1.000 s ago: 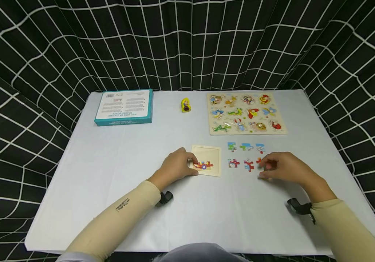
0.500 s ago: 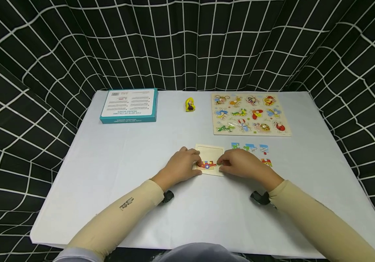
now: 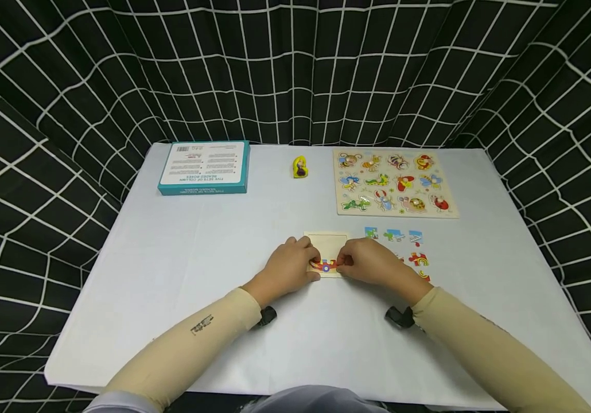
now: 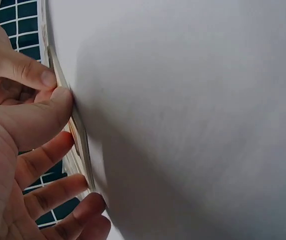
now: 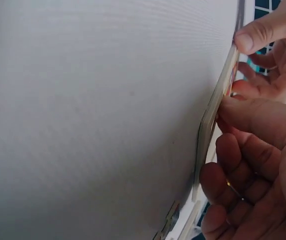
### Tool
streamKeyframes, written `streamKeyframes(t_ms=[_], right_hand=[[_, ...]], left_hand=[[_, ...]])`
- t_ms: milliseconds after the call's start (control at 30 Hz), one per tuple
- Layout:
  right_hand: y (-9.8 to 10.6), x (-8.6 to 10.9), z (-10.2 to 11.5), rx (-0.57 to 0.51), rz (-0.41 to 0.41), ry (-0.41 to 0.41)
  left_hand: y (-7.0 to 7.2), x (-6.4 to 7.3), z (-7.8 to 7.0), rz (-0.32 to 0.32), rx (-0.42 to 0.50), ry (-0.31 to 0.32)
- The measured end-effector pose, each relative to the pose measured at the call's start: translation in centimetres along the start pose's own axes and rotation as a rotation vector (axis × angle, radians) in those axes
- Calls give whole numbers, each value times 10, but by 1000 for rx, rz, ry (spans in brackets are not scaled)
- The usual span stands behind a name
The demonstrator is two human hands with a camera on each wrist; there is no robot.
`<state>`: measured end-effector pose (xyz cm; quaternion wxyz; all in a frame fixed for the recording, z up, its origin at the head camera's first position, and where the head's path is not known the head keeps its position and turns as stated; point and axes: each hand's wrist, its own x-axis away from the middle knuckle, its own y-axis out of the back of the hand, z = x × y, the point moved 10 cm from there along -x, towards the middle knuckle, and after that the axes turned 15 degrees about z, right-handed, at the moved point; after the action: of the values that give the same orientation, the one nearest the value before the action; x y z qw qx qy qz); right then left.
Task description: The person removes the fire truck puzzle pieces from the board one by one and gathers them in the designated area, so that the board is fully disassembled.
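Note:
A small square wooden puzzle tray (image 3: 328, 244) lies on the table, with joined red and blue jigsaw pieces (image 3: 326, 266) along its near side. My left hand (image 3: 289, 267) grips the tray's left side, its thumb on the near edge and its fingertips by the pieces. My right hand (image 3: 370, 261) is at the lower right corner, thumb and forefinger pinching a small puzzle piece mostly hidden by the fingers. In the right wrist view, that thumb lies against the tray's edge (image 5: 210, 112) and the other fingers are curled.
Several loose jigsaw pieces (image 3: 393, 235) lie right of the tray, some behind my right hand. Farther back are an insect peg puzzle board (image 3: 396, 183), a yellow figure piece (image 3: 300, 167) and a teal box (image 3: 203, 167). Black netted-pattern cloth (image 3: 295, 74) surrounds the white table (image 3: 213, 252).
My right hand has moved left from the loose pieces to the tray, bringing a piece to its lower right corner. My left hand stays on the tray, which has turned slightly straighter.

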<state>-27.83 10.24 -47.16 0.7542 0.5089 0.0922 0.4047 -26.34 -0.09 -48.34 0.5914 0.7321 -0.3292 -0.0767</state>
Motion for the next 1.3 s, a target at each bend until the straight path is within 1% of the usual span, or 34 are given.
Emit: streamKeyframes(t_ms=[167, 400, 533, 700, 767, 900, 1033, 1133, 1233, 1300], right_hand=[[1, -3, 1, -2, -8, 11], [6, -5, 3, 34, -24, 26], [12, -1, 4, 21, -12, 24], [11, 5, -9, -43, 18, -35], [9, 5, -14, -56, 21, -44], [6, 4, -18, -43, 12, -27], [5, 3, -17, -11, -11, -20], [4, 2, -15, 9, -19, -10], [4, 3, -15, 3, -16, -12], [6, 9, -18, -16, -12, -28]], left_hand=[[1, 3, 1, -25, 18, 16], [3, 4, 2, -14, 26, 36], [2, 4, 2, -14, 20, 46], [2, 5, 4, -18, 44, 44], [2, 5, 4, -20, 58, 44], [2, 4, 5, -18, 64, 45], [0, 3, 5, -19, 64, 38], [0, 3, 6, -21, 58, 46], [-1, 3, 8, -17, 62, 55], [-1, 3, 9, -15, 71, 57]])
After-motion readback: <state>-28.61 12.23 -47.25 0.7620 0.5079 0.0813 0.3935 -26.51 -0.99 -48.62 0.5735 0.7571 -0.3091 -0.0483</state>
